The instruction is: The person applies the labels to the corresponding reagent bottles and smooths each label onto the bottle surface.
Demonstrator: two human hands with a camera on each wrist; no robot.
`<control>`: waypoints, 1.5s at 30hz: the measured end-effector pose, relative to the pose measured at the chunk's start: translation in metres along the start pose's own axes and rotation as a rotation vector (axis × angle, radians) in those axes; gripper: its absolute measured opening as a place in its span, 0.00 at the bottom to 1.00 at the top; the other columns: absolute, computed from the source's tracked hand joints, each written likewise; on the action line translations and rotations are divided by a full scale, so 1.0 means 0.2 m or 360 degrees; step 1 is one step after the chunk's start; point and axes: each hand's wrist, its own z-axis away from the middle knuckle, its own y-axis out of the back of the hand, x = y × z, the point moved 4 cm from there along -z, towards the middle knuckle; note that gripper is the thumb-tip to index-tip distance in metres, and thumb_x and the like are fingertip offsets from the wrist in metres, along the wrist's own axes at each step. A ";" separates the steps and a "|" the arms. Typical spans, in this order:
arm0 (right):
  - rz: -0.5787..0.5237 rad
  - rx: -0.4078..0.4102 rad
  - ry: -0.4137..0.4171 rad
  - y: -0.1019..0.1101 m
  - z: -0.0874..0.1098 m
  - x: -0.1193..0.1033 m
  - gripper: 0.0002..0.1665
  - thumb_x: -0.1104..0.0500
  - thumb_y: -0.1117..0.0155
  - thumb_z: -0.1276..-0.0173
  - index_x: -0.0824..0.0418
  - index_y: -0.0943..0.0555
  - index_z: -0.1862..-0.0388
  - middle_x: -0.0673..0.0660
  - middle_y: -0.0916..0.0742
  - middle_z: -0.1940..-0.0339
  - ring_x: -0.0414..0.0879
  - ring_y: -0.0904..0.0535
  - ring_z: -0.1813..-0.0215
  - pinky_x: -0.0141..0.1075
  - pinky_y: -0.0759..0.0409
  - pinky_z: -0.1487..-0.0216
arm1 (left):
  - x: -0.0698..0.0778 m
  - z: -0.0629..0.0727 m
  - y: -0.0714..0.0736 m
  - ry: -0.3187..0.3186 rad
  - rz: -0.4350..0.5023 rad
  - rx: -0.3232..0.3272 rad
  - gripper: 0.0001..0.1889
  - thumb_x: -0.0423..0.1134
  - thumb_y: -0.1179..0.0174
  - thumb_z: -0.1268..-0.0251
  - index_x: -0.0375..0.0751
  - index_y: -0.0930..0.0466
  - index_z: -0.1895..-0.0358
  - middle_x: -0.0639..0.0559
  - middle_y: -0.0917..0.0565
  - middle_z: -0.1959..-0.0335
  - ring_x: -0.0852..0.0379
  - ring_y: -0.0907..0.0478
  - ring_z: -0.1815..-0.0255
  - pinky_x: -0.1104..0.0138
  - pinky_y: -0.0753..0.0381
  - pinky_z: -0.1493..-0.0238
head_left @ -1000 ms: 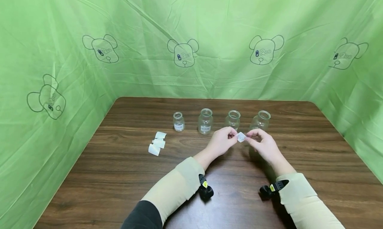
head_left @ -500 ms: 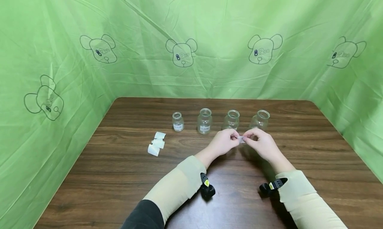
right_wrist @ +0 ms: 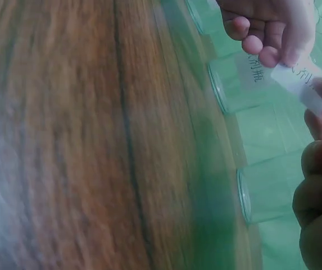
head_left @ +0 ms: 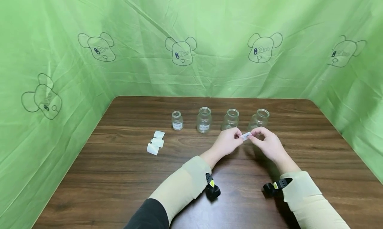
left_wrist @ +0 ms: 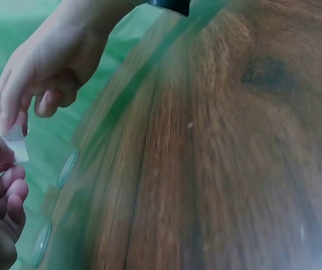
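A small white label (head_left: 246, 136) with printed characters is stretched between both hands above the table. My left hand (head_left: 226, 141) pinches one end of it, and my right hand (head_left: 268, 145) pinches the other. Just behind the hands stand a clear glass jar (head_left: 230, 118) and, at the far right, another glass jar (head_left: 259, 118). In the right wrist view, a label shows on one jar (right_wrist: 228, 84), while the nearer jar (right_wrist: 267, 194) shows none. Farther left are a taller labelled jar (head_left: 204, 118) and a small labelled jar (head_left: 177, 119).
Several white paper pieces (head_left: 157, 142) lie at the left of the wooden table (head_left: 119, 175). Green cloth (head_left: 215, 72) with printed bear heads hangs around the back and sides. The jars form a row, upright, with open mouths.
Both hands stay together, shifting slightly right. The label they pinch turns from diamond-shaped to nearly edge-on, then to a tilted strip. The jars and paper pieces stay put.
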 end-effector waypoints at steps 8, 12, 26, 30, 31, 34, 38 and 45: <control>-0.0040 0.0042 -0.0072 0.05 0.01 0.08 0.13 0.52 0.36 0.36 0.61 0.21 0.63 0.53 0.17 0.68 0.38 0.26 0.70 0.33 0.28 0.73 | 0.06 -0.04 -0.04 0.0053 0.0052 0.0143 0.02 0.37 0.39 0.41 0.44 0.20 0.66 0.63 0.22 0.76 0.69 0.29 0.75 0.79 0.32 0.71; -0.0144 0.0044 -0.0145 0.07 0.01 0.10 0.15 0.51 0.36 0.36 0.62 0.21 0.63 0.49 0.20 0.75 0.39 0.28 0.80 0.33 0.29 0.80 | 0.09 -0.06 -0.06 0.0058 0.0131 0.0214 0.02 0.35 0.39 0.41 0.42 0.20 0.66 0.62 0.21 0.74 0.71 0.28 0.73 0.81 0.31 0.69; 0.0074 0.0222 -0.0217 0.09 0.01 0.23 0.16 0.49 0.37 0.36 0.62 0.19 0.64 0.52 0.17 0.70 0.38 0.29 0.70 0.31 0.32 0.70 | 0.10 -0.12 -0.18 0.0067 -0.0308 0.0355 0.03 0.38 0.41 0.38 0.45 0.18 0.65 0.58 0.18 0.68 0.65 0.22 0.64 0.78 0.28 0.62; 0.0129 0.0303 -0.0202 0.08 0.01 0.24 0.14 0.51 0.37 0.36 0.62 0.18 0.65 0.55 0.17 0.71 0.39 0.29 0.72 0.31 0.32 0.71 | 0.11 -0.13 -0.21 0.0123 -0.0320 0.0434 0.03 0.37 0.40 0.41 0.45 0.18 0.65 0.58 0.18 0.69 0.63 0.22 0.64 0.77 0.28 0.62; 0.0157 0.0317 -0.0199 0.09 0.01 0.24 0.14 0.51 0.37 0.36 0.62 0.18 0.65 0.55 0.17 0.71 0.40 0.28 0.73 0.32 0.32 0.71 | 0.11 -0.14 -0.22 0.0135 -0.0310 0.0445 0.03 0.37 0.40 0.41 0.45 0.18 0.66 0.57 0.19 0.69 0.63 0.22 0.64 0.77 0.28 0.62; 0.0222 0.0318 -0.0188 0.09 0.00 0.24 0.15 0.50 0.38 0.35 0.61 0.18 0.64 0.56 0.16 0.72 0.43 0.28 0.73 0.35 0.32 0.71 | 0.11 -0.16 -0.23 0.0176 -0.0339 0.0455 0.03 0.37 0.40 0.41 0.45 0.18 0.66 0.57 0.19 0.70 0.63 0.22 0.64 0.77 0.28 0.62; 0.0261 0.0292 -0.0196 0.08 -0.01 0.25 0.16 0.50 0.39 0.35 0.62 0.17 0.63 0.57 0.15 0.72 0.47 0.28 0.72 0.38 0.32 0.69 | 0.10 -0.18 -0.24 0.0202 -0.0437 0.0425 0.04 0.38 0.41 0.39 0.46 0.18 0.65 0.57 0.18 0.69 0.62 0.21 0.64 0.75 0.26 0.62; 0.0300 0.0300 -0.0242 0.08 -0.02 0.28 0.15 0.50 0.40 0.34 0.62 0.18 0.63 0.58 0.15 0.71 0.48 0.27 0.71 0.39 0.31 0.68 | 0.13 -0.20 -0.25 0.0164 -0.0513 0.0423 0.04 0.39 0.41 0.40 0.46 0.17 0.67 0.57 0.17 0.71 0.61 0.20 0.66 0.73 0.25 0.64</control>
